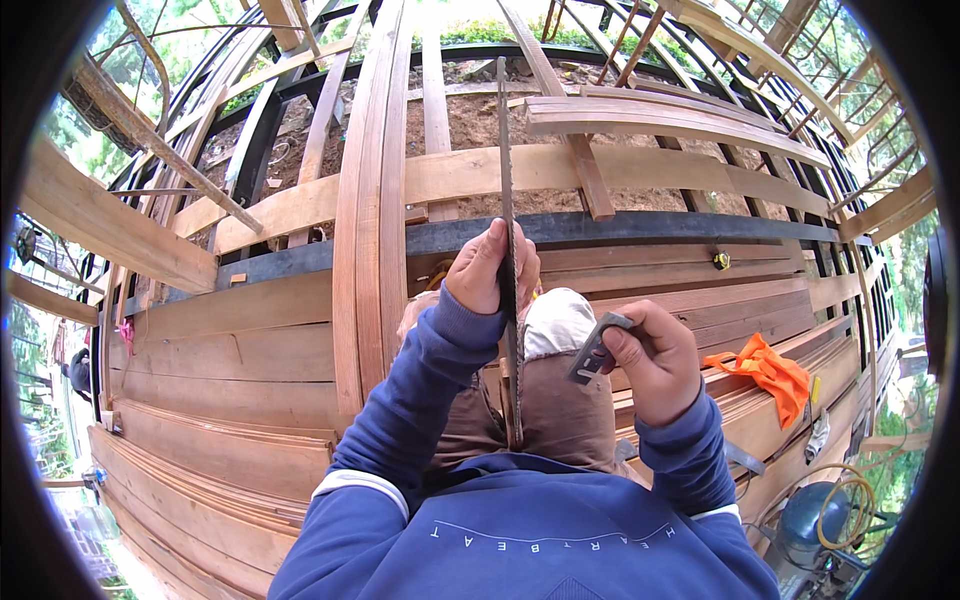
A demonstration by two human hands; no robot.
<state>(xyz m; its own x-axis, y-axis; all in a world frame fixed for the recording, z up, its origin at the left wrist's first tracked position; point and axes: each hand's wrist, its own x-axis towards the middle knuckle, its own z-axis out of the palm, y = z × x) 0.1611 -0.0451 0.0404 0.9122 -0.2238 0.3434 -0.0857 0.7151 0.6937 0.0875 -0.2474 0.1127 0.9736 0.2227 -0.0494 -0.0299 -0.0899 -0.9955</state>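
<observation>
A long, thin saw blade stands nearly edge-on before me, running from the far boards down between my knees. Fine teeth show along its lower stretch. My left hand is closed around its middle, thumb on the left side and fingers on the right. In my right hand, pinched between thumb and fingers, is a small flat grey metal plate with cut-out slots. The plate is held right of the blade, apart from it, above my brown-trousered knee. Its exact kind is unclear.
Long planks lie ahead, over a dark metal frame. Stacked boards are on both sides. To the right are a yellow-black tape measure, an orange cloth, a flat metal tool and a tank-shaped machine with hose.
</observation>
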